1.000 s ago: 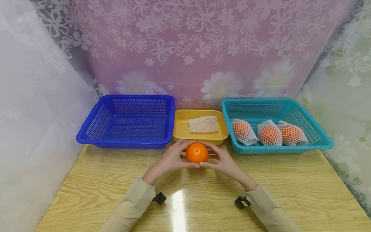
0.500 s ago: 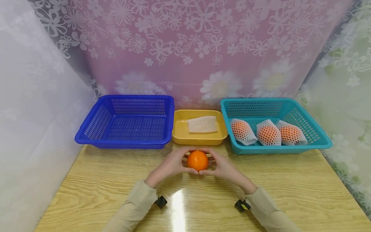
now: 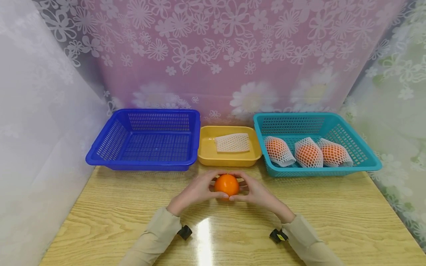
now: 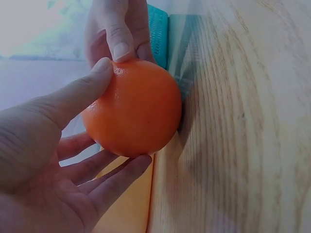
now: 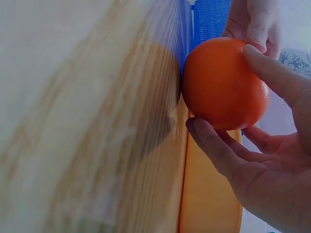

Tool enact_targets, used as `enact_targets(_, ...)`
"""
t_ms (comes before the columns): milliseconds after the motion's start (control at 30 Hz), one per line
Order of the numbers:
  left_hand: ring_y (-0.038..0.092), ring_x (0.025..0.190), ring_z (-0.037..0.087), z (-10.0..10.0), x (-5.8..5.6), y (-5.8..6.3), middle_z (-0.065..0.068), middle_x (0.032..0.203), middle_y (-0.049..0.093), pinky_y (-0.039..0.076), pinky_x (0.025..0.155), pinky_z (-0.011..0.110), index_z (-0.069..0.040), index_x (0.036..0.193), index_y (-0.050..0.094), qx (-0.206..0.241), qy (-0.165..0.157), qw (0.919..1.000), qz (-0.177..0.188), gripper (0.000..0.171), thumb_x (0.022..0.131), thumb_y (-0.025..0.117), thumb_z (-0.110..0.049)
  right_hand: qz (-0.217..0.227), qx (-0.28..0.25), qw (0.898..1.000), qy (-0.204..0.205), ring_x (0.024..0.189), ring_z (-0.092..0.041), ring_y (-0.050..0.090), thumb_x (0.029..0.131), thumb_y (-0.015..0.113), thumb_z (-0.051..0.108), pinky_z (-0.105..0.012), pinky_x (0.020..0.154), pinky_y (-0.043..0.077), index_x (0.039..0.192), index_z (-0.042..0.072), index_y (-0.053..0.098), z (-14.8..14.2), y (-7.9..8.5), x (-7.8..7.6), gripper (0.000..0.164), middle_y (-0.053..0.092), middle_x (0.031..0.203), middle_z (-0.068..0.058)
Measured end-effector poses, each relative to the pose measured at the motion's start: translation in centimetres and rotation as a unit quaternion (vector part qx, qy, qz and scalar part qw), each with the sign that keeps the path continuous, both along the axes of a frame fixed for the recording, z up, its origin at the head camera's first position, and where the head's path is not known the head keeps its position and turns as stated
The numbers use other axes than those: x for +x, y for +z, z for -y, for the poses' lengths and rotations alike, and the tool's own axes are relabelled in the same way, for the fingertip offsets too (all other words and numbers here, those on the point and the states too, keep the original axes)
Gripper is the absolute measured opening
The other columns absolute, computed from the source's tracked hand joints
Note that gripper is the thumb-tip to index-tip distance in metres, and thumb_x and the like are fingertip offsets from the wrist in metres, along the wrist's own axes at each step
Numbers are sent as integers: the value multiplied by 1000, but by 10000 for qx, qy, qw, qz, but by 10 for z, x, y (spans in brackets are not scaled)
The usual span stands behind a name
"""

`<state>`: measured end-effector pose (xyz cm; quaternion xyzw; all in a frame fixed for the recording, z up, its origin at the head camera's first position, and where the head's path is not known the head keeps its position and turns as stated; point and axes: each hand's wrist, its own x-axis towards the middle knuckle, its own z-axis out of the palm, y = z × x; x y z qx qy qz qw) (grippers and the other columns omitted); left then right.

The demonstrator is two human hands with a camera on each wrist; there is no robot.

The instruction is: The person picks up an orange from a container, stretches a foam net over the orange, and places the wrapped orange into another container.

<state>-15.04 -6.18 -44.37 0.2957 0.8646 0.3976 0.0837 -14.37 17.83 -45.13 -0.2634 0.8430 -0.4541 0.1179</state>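
Between both hands is a bare, shiny orange, low over the wooden table in front of the yellow tray. My left hand grips its left side, thumb at the near side and fingers curled round the far side. Opposite it, my right hand holds the right side the same way. The left wrist view shows the orange with the left thumb on its skin and fingertips along its lower side. From the right wrist, the orange appears right at the tabletop, the right thumb pressing on it.
A yellow tray holding a white foam net sleeve stands behind the hands. To its left is a blue basket; to its right, a teal basket with three net-wrapped oranges. Patterned cloth hangs behind.
Both hands have brought the orange toward the person and down, away from the yellow tray's front edge. In the last half second it has hardly moved. The baskets stay put.
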Motion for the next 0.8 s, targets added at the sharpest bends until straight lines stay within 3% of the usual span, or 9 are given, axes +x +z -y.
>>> enact_targets(200, 63, 118, 22, 1, -1, -1, 3, 142, 58, 55, 91, 29, -19, 146, 52, -37, -5, 10000, 30, 71, 85, 83, -37, -206, -48, 9995, 225, 114, -38, 64, 91, 78, 21, -48, 92, 57, 144, 4, 48, -4, 10, -6, 63, 56, 138, -21)
enact_targets(367, 63, 119, 25, 3, -1, 0, 7, 143, 57, 57, 88, 26, -12, 147, 51, 86, -74, 9995, 279, 73, 85, 84, -32, -1078, 52, 9941, -139, 109, -33, 68, 98, 69, 17, -50, 92, 56, 134, 5, 62, -4, 35, -24, 39, 65, 131, -16)
enact_targets(467, 63, 120, 26, 5, -2, 1, 7, 143, 57, 57, 89, 26, -10, 147, 51, 171, -110, 9990, 393, 74, 84, 85, -29, -1773, 389, 9818, -553, 103, -29, 70, 101, 64, 15, -48, 90, 57, 128, 6, 66, 2, 45, -41, 28, 69, 123, -13)
enact_targets(567, 63, 120, 26, 6, -2, 0, 7, 143, 57, 56, 89, 25, -10, 146, 52, 243, -156, 9985, 467, 73, 83, 86, -28, -2333, 964, 9623, -1015, 100, -28, 69, 102, 63, 15, -46, 86, 58, 126, 7, 67, 9, 48, -57, 25, 68, 121, -12)
enact_targets(800, 63, 120, 25, 5, -4, -1, 6, 141, 57, 55, 87, 20, -11, 144, 53, 331, -210, 9976, 563, 72, 83, 86, -27, -2693, 1976, 9300, -1536, 99, -34, 66, 99, 66, 12, -46, 83, 57, 127, 4, 66, 29, 39, -90, 29, 63, 126, -18)
